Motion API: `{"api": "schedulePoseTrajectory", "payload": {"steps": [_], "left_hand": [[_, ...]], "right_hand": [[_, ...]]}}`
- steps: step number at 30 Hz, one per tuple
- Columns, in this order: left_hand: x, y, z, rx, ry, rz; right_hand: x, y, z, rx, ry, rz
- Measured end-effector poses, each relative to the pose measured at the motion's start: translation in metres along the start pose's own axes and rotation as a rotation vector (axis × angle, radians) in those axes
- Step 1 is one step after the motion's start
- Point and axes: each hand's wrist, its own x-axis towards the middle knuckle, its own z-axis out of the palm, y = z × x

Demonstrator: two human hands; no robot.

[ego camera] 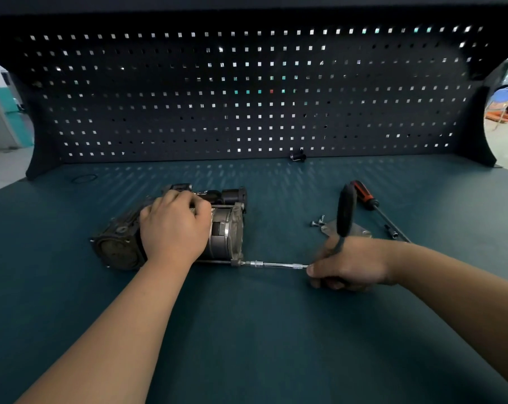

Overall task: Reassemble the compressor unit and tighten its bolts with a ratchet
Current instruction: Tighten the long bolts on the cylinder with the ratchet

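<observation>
Left fingers (198, 206) clasp the compressor (227, 232); right fingers (330, 284) grip the ratchet (345, 211) beside it.

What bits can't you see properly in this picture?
Head view:
- Ratchet head: hidden by the right hand gripping it.
- Compressor top: covered by the left hand.
- Screws: too small to tell their heads.
- Black thing by the pegboard: too small to name.

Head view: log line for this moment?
step: bolt tightening | left hand: holds compressor | right hand: grips ratchet, extension on bolt | loose: screws, plate
</observation>
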Motion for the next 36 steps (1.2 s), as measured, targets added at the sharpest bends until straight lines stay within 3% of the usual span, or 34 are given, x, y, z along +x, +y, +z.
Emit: {"api": "schedulePoseTrajectory", "payload": {"steps": [3,4,6,9,12,16,18,21,24,28,31,36], "left_hand": [[-0.001,-0.001,0.0,0.01,-0.002,0.003],[-0.001,0.0,0.0,0.012,-0.004,0.002],[0.0,0.001,0.0,0.012,-0.01,-0.002],[-0.001,0.001,0.001,0.024,-0.014,-0.003],[-0.003,0.002,0.001,0.044,-0.011,0.005],[0.005,0.003,0.002,0.034,-0.05,-0.015],[0.007,0.003,0.003,0.026,-0.055,-0.015],[0.007,0.001,0.002,0.007,-0.053,-0.01],[0.007,0.001,0.0,-0.014,-0.043,-0.006],[-0.001,-0.003,-0.004,-0.002,-0.012,0.027],[-0.001,-0.006,-0.004,0.023,-0.032,0.061],[0.003,-0.004,-0.003,0.014,-0.029,0.025]], "right_hand": [[-0.002,0.009,0.008,-0.887,0.352,-0.197],[-0.002,0.012,0.011,-1.039,0.436,-0.236],[-0.002,0.015,0.017,-1.12,0.522,-0.358],[0.001,0.016,0.017,-1.053,0.585,-0.502],[0.001,0.018,0.014,-0.892,0.512,-0.437],[0.0,0.012,0.01,-0.484,0.391,-0.329],[0.001,0.005,0.001,-0.26,0.282,-0.206],[0.005,-0.001,-0.008,0.265,-0.046,-0.042],[0.008,0.003,-0.004,0.401,-0.154,0.005],[0.004,0.009,0.0,0.313,-0.075,-0.054],[-0.002,0.012,-0.011,0.169,0.202,-0.118],[0.001,0.0,-0.024,0.389,0.453,-0.249]]}}
